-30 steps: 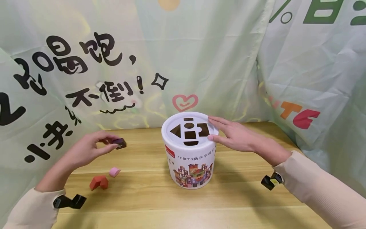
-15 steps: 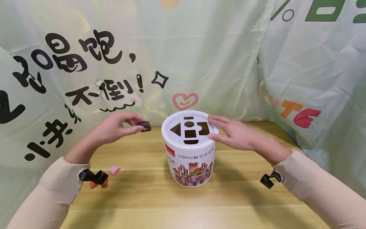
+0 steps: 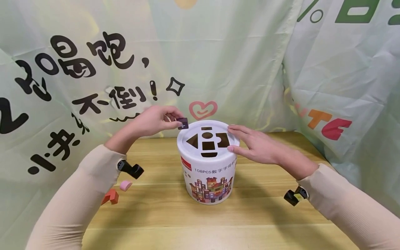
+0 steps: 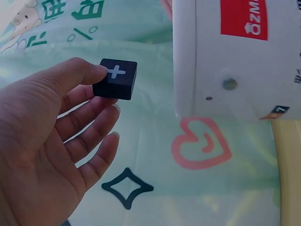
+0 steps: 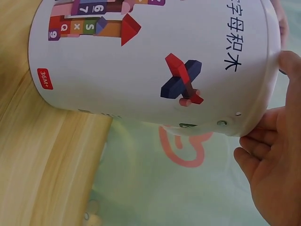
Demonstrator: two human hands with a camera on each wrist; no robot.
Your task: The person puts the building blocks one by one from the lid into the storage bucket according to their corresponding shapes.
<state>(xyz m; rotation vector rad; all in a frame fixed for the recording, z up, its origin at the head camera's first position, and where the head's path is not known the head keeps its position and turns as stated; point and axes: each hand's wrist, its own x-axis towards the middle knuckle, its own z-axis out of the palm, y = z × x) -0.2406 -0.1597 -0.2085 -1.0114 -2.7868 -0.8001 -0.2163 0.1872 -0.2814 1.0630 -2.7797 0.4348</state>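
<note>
Bucket point(image 3: 209, 180), white and round, stands upright on the table point(image 3: 203, 229), its lid point(image 3: 218, 129) cut with a triangle, a circle, a square, slots and a notched opening, which only the head view shows. Left hand point(image 3: 156, 119) has its grip pinched on a dark block point(image 3: 183, 124) at the bucket's back left rim; the head view overlaps the two, while the left wrist view shows a gap between them and a clear white plus sign on the block. Right hand point(image 3: 257, 147) rests on the bucket's right rim, fingers extended, its grip relaxed. That left view also shows a round metal fastener point(image 4: 229, 84) below the bucket's rim; the right wrist view shows a print of crossed red and blue blocks point(image 5: 182, 80) and a red "36M+" tag point(image 5: 44, 78). "108PCS" and Chinese characters run across the bucket's front, right of a red label point(image 3: 186, 163) whose letters I cannot fully read. Left of the bucket, a pink block point(image 3: 125, 185) and a red block point(image 3: 113, 197), partly behind a sleeve point(image 3: 72, 194), lie on the wood-grain tabletop. Behind the bucket hangs pale green cloth point(image 3: 237, 69) with black characters and a pink heart point(image 3: 203, 110).
</note>
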